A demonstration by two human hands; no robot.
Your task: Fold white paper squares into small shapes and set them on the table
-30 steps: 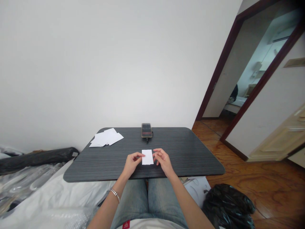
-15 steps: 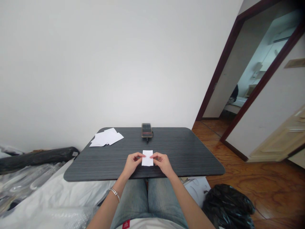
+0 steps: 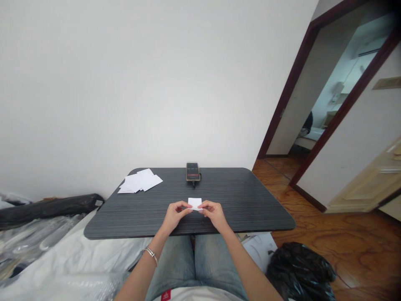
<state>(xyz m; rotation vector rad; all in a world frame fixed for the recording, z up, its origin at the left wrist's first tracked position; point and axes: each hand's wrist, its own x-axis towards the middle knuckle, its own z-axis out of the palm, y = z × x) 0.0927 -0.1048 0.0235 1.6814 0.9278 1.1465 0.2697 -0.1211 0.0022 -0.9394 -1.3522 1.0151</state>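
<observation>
A small folded piece of white paper [image 3: 194, 203] is held between my hands, near the front middle of the dark table [image 3: 238, 200]. My left hand [image 3: 175, 215] pinches its left side between thumb and fingers. On the right side, my right hand [image 3: 214, 214] grips it the same way. Both thumbs press along the paper's near edge, which looks like a fold. Whether the paper rests on the tabletop or sits just above it, I cannot tell.
Several white paper sheets [image 3: 140, 181] lie overlapped at the table's back left. A phone [image 3: 192, 171] with a cable stands at the back middle, by the white wall [image 3: 188, 83]. A black plastic bag [image 3: 299, 271] is on the floor at right.
The paper's near part, which hung below my fingers, is now folded up, so the piece looks about half as tall. My hands have barely moved.
</observation>
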